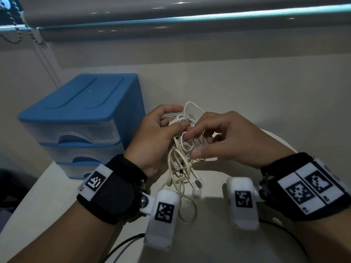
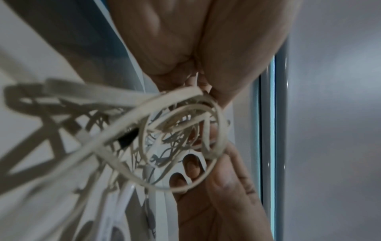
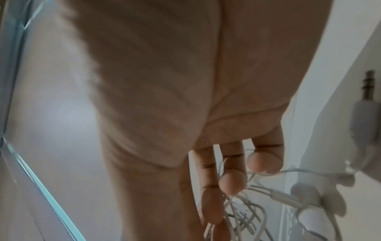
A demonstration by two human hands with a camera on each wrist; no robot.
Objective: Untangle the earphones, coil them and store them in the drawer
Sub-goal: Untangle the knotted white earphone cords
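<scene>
A tangled bunch of white earphones (image 1: 180,160) hangs between both hands above the white table (image 1: 218,88). My left hand (image 1: 180,118) grips the top of the bunch, thumb pressed over the cables. My right hand (image 1: 190,145) has its index finger hooked into a loop, with the thumb just below. Two earbuds (image 1: 196,188) dangle at the bottom of the bunch. The left wrist view shows cable loops (image 2: 181,130) under my palm. In the right wrist view, cables run past my curled fingertips (image 3: 233,182), near the earbuds (image 3: 305,195) and the jack plug (image 3: 369,88). The blue drawer unit (image 1: 76,103) stands left, its drawers closed.
A roller blind (image 1: 171,19) with a bead chain (image 1: 13,25) hangs over the wall behind the table. The table's left edge (image 1: 28,188) runs just below the drawer unit. A round white object (image 1: 277,141) peeks out behind my right hand. Black cables (image 1: 123,245) trail from the wrist cameras.
</scene>
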